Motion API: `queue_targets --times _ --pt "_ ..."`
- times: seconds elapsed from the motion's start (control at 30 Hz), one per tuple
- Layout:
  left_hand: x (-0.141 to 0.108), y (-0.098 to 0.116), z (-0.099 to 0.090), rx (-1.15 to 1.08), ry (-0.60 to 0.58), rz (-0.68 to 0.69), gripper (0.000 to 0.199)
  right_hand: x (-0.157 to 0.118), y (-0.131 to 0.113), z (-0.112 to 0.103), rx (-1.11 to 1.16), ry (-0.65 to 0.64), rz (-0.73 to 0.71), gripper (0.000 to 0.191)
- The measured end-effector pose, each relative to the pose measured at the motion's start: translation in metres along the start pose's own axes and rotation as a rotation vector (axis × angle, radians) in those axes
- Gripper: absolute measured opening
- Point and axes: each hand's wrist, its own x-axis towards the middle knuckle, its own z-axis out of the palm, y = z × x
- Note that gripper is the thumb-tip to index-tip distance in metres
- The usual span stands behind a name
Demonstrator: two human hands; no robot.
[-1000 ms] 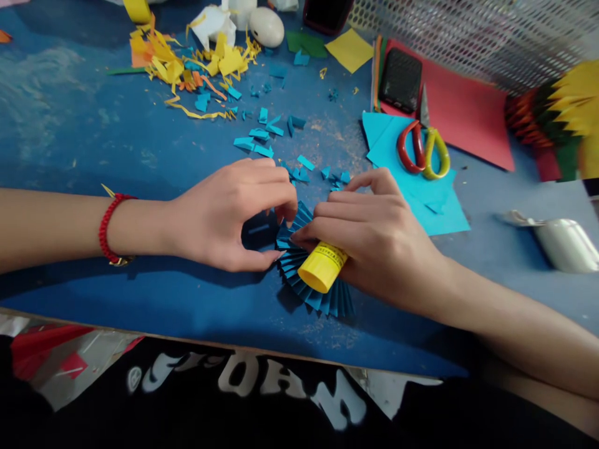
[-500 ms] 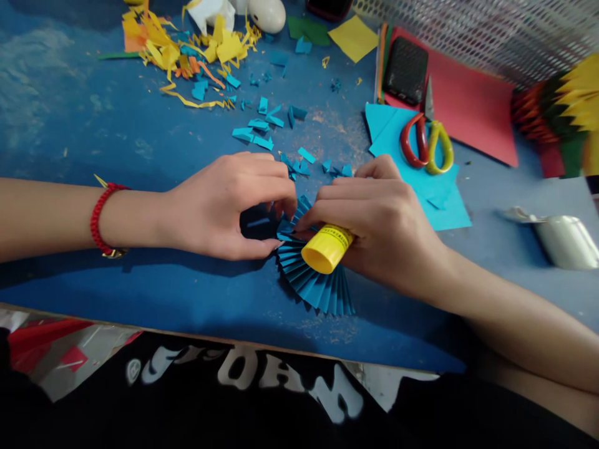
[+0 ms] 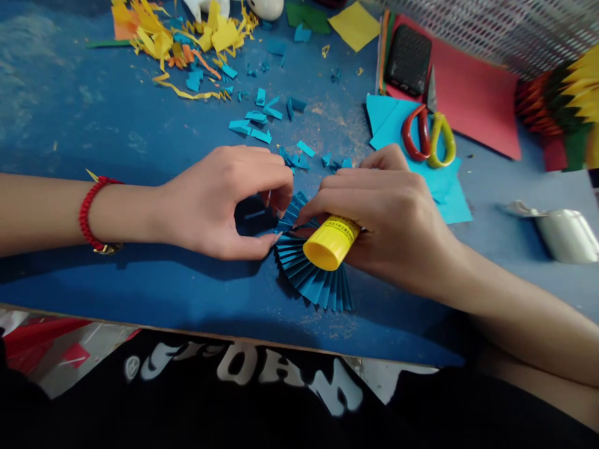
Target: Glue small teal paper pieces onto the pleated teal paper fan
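A pleated blue paper fan (image 3: pixel 318 284) lies spread on the blue table between my hands. My left hand (image 3: pixel 234 202) pinches the fan's left edge between thumb and fingers. In my right hand (image 3: pixel 393 218) is a yellow glue stick cap or tube (image 3: pixel 330 243), lying under the palm with its round end toward me. The thumb and index finger of that hand also touch the middle of the fan, and they hide part of its folds.
Blue paper scraps (image 3: pixel 255 118) and yellow shreds (image 3: pixel 187 43) lie beyond my hands. Red-and-yellow-handled scissors (image 3: pixel 428 137) rest on blue sheets (image 3: pixel 449 199). Behind are a black case (image 3: pixel 408 59), red paper (image 3: pixel 477 93) and a mesh basket (image 3: pixel 458 25). A white case (image 3: pixel 568 237) sits right.
Both hands stay at the fan, with only slight finger shifts. The right hand and the yellow tube have tilted a little. The whole view has shifted slightly.
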Motion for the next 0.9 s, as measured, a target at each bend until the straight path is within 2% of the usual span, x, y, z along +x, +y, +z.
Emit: queue_targets --times 0.03,0.23,0.33,0.5,0.63,0.77,0.9 --pt "0.0 -0.001 0.001 -0.003 0.06 0.023 0.009 0.0 0.0 -0.001 0.002 0.004 0.003 0.02" --pt "-0.004 -0.005 0.007 0.004 0.081 0.033 0.008 0.002 -0.001 -0.008 0.024 0.004 0.014 0.019" --pt "-0.004 -0.002 0.003 0.009 0.065 0.029 0.011 0.002 -0.001 -0.01 0.05 -0.031 0.012 0.016" --pt "-0.001 0.004 -0.008 0.029 -0.051 -0.001 0.013 0.0 0.002 -0.006 0.06 -0.069 0.018 0.018" --pt "0.0 0.003 -0.007 0.033 -0.054 -0.036 0.017 0.0 0.002 -0.003 0.081 -0.079 0.023 0.02" --pt "-0.001 0.001 -0.007 0.02 -0.097 -0.131 0.024 0.001 0.003 0.0 0.079 -0.041 -0.008 0.022" --pt "-0.002 0.003 -0.008 0.029 -0.075 -0.089 0.021 0.001 0.004 0.004 0.049 -0.005 -0.03 0.024"
